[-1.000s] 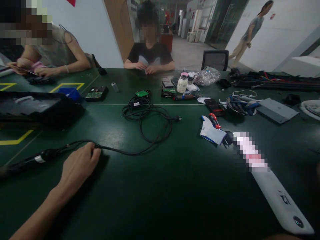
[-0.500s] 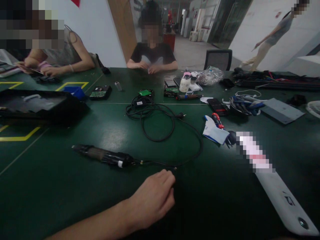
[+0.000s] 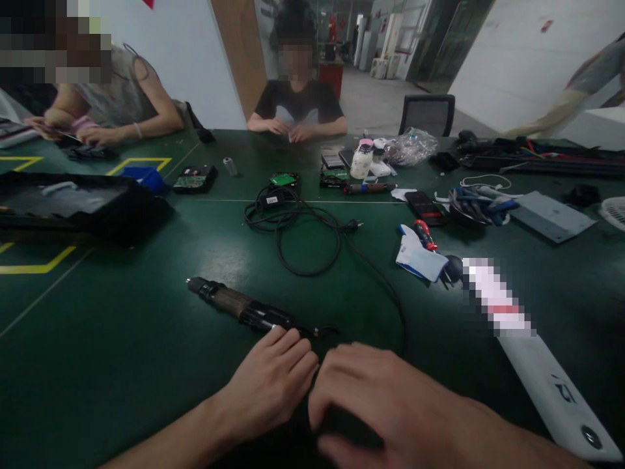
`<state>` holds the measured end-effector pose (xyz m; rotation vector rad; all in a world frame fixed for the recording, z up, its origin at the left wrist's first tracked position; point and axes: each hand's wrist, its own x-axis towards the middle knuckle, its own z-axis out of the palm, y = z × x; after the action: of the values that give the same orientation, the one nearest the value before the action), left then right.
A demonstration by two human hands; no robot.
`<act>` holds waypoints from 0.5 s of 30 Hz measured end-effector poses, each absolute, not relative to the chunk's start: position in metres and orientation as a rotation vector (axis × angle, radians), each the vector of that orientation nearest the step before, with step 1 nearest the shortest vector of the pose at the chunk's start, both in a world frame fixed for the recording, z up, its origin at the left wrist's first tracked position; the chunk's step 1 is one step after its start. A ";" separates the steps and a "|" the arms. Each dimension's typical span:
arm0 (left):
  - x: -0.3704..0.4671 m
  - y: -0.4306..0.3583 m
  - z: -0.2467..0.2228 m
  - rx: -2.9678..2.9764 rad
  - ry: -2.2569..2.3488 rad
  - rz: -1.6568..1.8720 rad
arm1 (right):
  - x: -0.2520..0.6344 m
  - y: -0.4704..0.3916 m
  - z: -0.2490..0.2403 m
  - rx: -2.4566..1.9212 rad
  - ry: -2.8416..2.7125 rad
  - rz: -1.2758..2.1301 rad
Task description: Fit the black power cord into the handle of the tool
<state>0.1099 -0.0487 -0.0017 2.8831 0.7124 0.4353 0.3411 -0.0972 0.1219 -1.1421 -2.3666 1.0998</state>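
On the green bench (image 3: 122,345), a two-handed handling step seemed under way.
At lower right of centre, the right grip (image 3: 385,397) hung half open, nothing visible in its gap. Beside it, the left grip (image 3: 273,374) was curled, any hold hidden, by the tail of the driver (image 3: 234,305), left of centre. The cable (image 3: 309,275) looped mid-frame; shifting it seemed to call for a firm pinch.

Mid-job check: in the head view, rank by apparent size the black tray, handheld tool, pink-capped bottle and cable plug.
1. Black tray
2. Handheld tool, looking larger for being nearer the camera than the bottle
3. Pink-capped bottle
4. Cable plug
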 end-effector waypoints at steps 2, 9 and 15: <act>0.093 -0.045 -0.003 2.882 0.784 0.456 | 0.331 -0.082 0.092 -1.286 -2.411 0.945; 0.068 -0.029 -0.010 2.904 1.013 0.605 | 0.315 -0.054 0.021 -1.305 -2.657 0.559; 0.096 0.005 -0.010 2.986 1.081 0.523 | 0.328 -0.033 0.007 -1.501 -2.393 0.380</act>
<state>0.0957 0.0047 -0.0101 2.9865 1.0807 0.5230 0.3279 -0.0330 0.0067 -1.5007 -2.3932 0.3802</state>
